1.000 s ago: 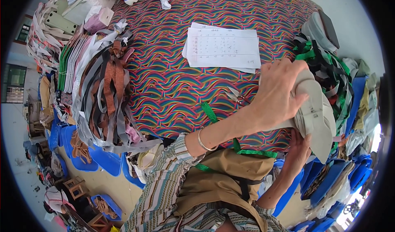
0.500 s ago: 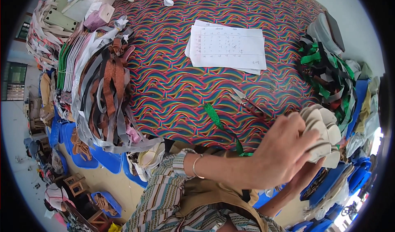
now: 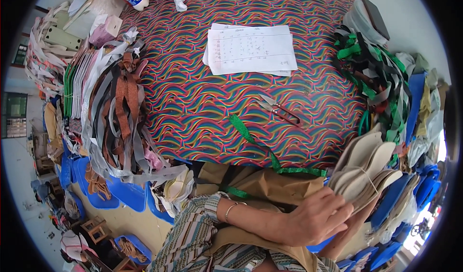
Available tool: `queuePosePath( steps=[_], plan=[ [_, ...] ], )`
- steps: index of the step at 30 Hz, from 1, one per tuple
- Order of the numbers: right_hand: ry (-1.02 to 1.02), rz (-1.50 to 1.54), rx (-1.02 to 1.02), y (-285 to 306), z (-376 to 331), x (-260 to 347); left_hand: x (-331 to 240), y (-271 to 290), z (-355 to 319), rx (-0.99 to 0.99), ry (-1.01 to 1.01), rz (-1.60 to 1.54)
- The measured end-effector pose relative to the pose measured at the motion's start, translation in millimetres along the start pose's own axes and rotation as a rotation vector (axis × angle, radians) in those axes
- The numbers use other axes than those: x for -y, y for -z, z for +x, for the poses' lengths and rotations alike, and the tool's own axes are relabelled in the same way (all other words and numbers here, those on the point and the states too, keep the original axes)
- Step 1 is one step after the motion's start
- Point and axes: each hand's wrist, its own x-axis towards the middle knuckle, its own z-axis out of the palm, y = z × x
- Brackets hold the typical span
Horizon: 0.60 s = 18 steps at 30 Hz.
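A bundle of beige shoe insoles (image 3: 359, 168), with a thin band or string across it, sits tilted at the table's right front corner. My right hand (image 3: 356, 219) bears it from below; its fingers are mostly hidden behind the insoles. At the bundle's near end is my left hand (image 3: 322, 216), its fingers curled and closed; what they pinch, if anything, is hidden. A green glitter ribbon (image 3: 246, 132) runs over the table's front edge near my lap. Beyond it lie thread snips (image 3: 279, 110) with dark red handles.
White written sheets (image 3: 251, 50) lie on the wavy-patterned table (image 3: 193, 98). Heaps of ribbon strips (image 3: 123, 108) hang at the left edge, and green and black strips (image 3: 376, 74) at the right. Blue trays (image 3: 128, 190) and a wooden stool (image 3: 96, 229) stand below on the left.
The insole bundle has come nearer and turned, so the insoles' long faces and the band show. My left hand has drawn back from its top to its near end. The view has shifted slightly.
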Motion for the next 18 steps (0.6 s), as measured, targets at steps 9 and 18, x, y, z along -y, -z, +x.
queuePosePath(
  steps=[9,18],
  plan=[
    [0.197,-0.089,-0.271,37,40,-24,-5,0,29,0.277,-0.056,-0.032],
    [0.198,0.132,-0.205,72,31,-33,95,-60,155,0.375,-0.473,0.409]
  ],
)
